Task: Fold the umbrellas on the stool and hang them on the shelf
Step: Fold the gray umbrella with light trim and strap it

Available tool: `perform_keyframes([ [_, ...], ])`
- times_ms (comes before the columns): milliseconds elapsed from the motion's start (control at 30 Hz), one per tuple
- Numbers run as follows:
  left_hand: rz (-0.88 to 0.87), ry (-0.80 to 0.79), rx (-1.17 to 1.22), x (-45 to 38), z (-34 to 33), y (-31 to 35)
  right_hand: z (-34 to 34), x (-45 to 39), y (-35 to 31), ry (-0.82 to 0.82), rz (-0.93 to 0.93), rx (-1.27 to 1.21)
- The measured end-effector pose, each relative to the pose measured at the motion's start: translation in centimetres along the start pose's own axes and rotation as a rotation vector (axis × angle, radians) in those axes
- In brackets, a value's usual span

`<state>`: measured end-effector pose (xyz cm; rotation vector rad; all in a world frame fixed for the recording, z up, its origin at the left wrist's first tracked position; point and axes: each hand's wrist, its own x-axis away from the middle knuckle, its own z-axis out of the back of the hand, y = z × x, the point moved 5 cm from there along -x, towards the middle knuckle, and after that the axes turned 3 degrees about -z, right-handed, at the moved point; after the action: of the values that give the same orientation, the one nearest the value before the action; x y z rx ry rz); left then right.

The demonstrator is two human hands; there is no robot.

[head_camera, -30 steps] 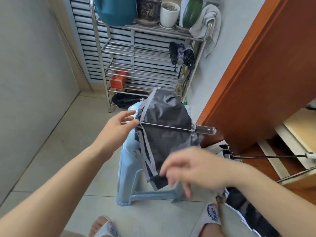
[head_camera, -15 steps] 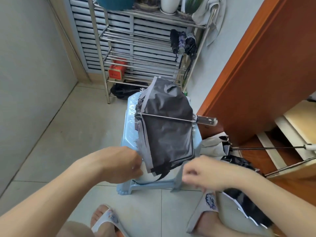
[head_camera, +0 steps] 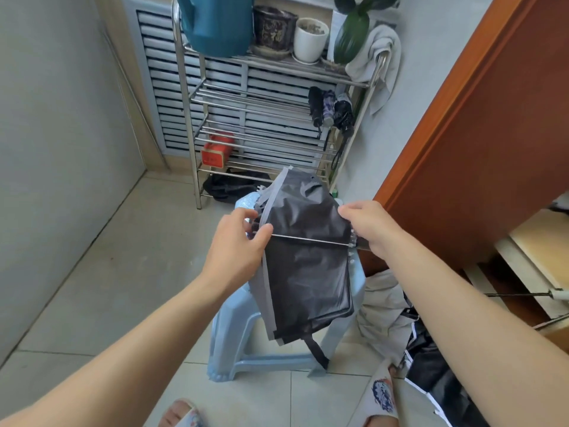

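My left grip [head_camera: 237, 241] pinches the black umbrella [head_camera: 308, 272] at its shaft's left end, my right grip [head_camera: 369, 226] holds its right side, canopy draped over the blue stool [head_camera: 234, 322].

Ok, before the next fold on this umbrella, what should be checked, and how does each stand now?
1. Left hand pinches the shaft's left end: ok.
2. Right hand holds the handle end: ok, though the handle itself is hidden.
3. Umbrella lies on the stool: ok.
4. Cloth gathered flat: not ok, layers hang loose.
5. Strap free to wrap: ok, it dangles below.
6. Hanging room on the shelf: ok, three umbrellas hang at the right only.
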<state>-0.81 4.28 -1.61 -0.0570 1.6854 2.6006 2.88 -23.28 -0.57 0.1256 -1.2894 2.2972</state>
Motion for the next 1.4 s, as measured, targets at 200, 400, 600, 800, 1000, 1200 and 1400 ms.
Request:
perform_keyframes([
  [200,-0.043,-0.025,-0.076,-1.7,0.0,-0.2,0.7,0.3,0.8,-0.168,0.069,-0.095],
  [400,-0.150,-0.120,-0.539,0.6,1.8,1.1,2.2,5.1,1.9,-0.235,0.298,-0.241],
  [600,-0.296,-0.247,-0.220,4.6,1.0,4.6,0.9,7.9,5.2,-0.154,0.407,0.030],
  [800,-0.068,-0.181,0.225,6.4,-0.1,5.6,0.7,8.5,3.3,-0.084,0.455,0.032],
  [1000,-0.231,-0.117,0.104,6.3,-0.5,6.3,1.6,8.5,3.0,0.176,0.318,-0.159],
  [1200,-0.158,-0.011,0.193,4.6,-0.2,4.7,-0.2,9.3,5.1,0.164,0.347,0.070],
  [1400,-0.173,-0.034,0.239,5.1,-1.0,4.4,-1.4,10.1,2.4,-0.021,0.470,0.158],
])
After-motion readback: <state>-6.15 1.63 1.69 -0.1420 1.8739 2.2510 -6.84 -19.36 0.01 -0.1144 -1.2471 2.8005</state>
